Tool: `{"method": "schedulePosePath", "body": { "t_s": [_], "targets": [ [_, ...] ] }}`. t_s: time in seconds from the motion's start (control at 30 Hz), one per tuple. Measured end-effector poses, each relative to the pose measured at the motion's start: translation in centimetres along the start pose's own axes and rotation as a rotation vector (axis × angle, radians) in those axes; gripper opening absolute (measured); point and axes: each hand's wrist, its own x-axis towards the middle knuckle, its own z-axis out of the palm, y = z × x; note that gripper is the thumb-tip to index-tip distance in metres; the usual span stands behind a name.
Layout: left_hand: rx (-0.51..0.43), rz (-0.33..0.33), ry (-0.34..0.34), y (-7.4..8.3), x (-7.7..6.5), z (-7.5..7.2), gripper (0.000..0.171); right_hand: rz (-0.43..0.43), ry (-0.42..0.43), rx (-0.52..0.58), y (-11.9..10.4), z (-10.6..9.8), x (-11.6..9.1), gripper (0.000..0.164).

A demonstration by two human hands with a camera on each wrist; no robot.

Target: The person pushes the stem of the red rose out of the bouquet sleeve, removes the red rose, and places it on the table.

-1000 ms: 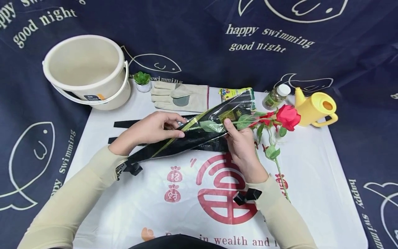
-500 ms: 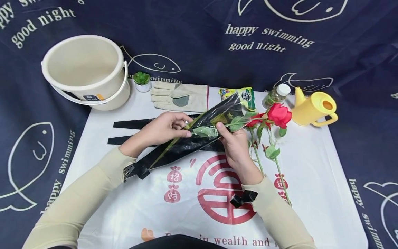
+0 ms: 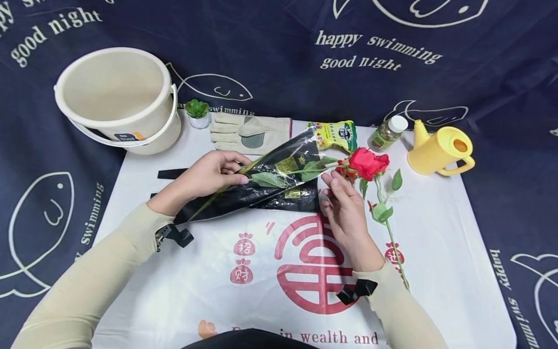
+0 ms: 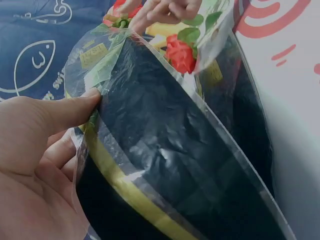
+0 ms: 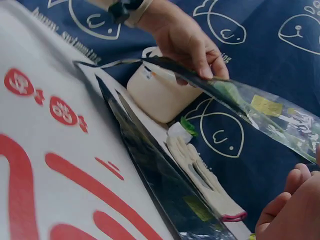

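A black-and-clear flower sleeve with a gold stripe holds a rose stem with green leaves. The red rose head sticks out of its wide end at the right. My left hand pinches the sleeve between thumb and fingers around its middle; in the left wrist view the thumb lies on the plastic over the stem. My right hand is just below the bloom, fingers loosely bent, fingertips at the sleeve's wide edge. Another rose stem lies on the table to the right. More black sleeves lie flat beneath the held one.
Along the back stand a beige bucket, a small potted succulent, work gloves, a yellow packet, a white-capped jar and a yellow watering can. A white printed cloth covers the table.
The sleeve and rose have shifted left. My right thumb, which pressed on the sleeve, has come off it, and the hand has moved to the sleeve's edge near the bloom. The left hand keeps its pinch.
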Motion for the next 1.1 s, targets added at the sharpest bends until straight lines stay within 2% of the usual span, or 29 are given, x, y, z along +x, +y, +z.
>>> {"method": "schedulePosePath", "body": {
  "t_s": [0.1,0.33,0.5,0.73,0.9,1.1],
  "targets": [
    [-0.004,-0.011,0.001,-0.2,-0.1,-0.3,0.033,0.047,-0.009,0.098,0.0,-0.2,-0.1,0.054],
    [-0.019,0.003,-0.053,-0.5,0.1,-0.3,0.034,0.096,0.035,0.262,0.5,0.4,0.2,0.015],
    [-0.027,0.016,-0.08,-0.6,0.1,-0.1,0.035,0.081,0.085,0.321,0.6,0.4,0.2,0.014],
    [-0.04,0.011,-0.112,-0.3,-0.1,0.0,0.035,0.058,0.097,0.305,0.7,0.0,0.2,0.006],
    [-0.014,0.003,-0.134,0.1,-0.3,0.3,0.035,0.041,0.077,0.297,0.3,0.0,0.2,0.008],
    [-0.002,0.029,-0.15,0.0,-0.4,0.3,0.034,-0.012,0.077,0.318,-1.1,0.0,0.5,0.013]
  ]
}}
